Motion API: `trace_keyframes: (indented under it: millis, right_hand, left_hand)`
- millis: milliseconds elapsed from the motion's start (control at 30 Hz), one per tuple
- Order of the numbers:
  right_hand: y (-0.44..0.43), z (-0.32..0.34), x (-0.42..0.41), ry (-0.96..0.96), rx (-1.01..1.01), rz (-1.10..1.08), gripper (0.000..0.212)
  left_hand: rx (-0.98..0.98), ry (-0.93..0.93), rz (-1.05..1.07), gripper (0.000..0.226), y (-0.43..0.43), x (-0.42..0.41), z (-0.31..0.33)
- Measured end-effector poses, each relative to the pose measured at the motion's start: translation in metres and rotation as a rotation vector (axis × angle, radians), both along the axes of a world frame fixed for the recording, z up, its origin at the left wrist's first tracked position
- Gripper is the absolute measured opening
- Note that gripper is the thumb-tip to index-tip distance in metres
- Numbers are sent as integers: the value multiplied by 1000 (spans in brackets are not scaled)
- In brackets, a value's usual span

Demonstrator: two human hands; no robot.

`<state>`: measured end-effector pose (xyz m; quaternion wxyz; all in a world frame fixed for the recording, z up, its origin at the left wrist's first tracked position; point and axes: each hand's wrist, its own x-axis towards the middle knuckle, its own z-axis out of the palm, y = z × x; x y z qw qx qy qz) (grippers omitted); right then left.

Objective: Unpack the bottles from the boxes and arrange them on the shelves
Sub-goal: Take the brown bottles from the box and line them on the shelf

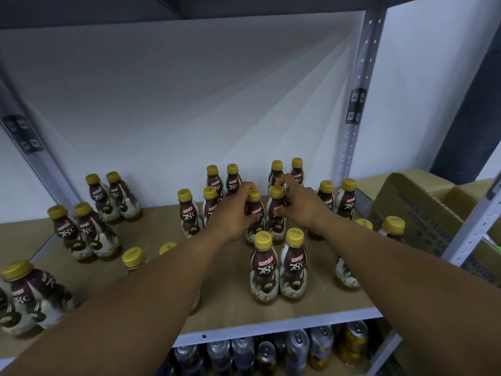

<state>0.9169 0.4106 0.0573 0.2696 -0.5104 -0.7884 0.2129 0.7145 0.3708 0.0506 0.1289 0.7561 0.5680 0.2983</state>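
Two small plastic bottles with yellow screw caps and brown-and-white "Kopiko 78°C" labels stood upright, side by side and almost touching, near the middle of a brown shelf board (151, 234). The left hand (233, 213) was curled round the left bottle (257, 211), its thumb on the label and its fingers up by the shoulder under the cap. The right hand (301, 204) gripped the right bottle (276, 203) the same way, with its fingers wrapped behind the neck. Both forearms stretched in from the near edge. Taking this held pair as the mark, a front pair of matching bottles (279, 267) stood just before it. A left pair (199, 210) stood just beside it, and a right pair (337, 198) stood close on the other side. Behind it, two more pairs (222, 180) (287, 170) stood by the white wall. Well to the left of the held pair, further pairs (107, 196) (76, 229) ran toward the near corner, ending at a blurred bottle (29, 289). To its front left, two yellow caps (132, 257) showed behind the left forearm. To its front right, more bottles (393, 226) were partly hidden by the right forearm. Well to the right of the held pair, an open brown cardboard box (423, 213) with printed text lay past a grey perforated metal upright (357, 90). Below and in front of the pair, silver and yellow metal cans (298, 346) stood on the lower shelf.
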Motion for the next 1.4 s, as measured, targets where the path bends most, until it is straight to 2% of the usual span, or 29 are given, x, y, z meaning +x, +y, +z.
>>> trace_keyframes:
  millis: [1167,1400]
  right_hand:
    - [3,-5,2,13,9,5,59]
    - [-2,16,1,-40,13,-28,46]
  left_hand:
    - [-46,15,-17,66,4,-6,1]
    - [-57,28,20,62,2,-10,19]
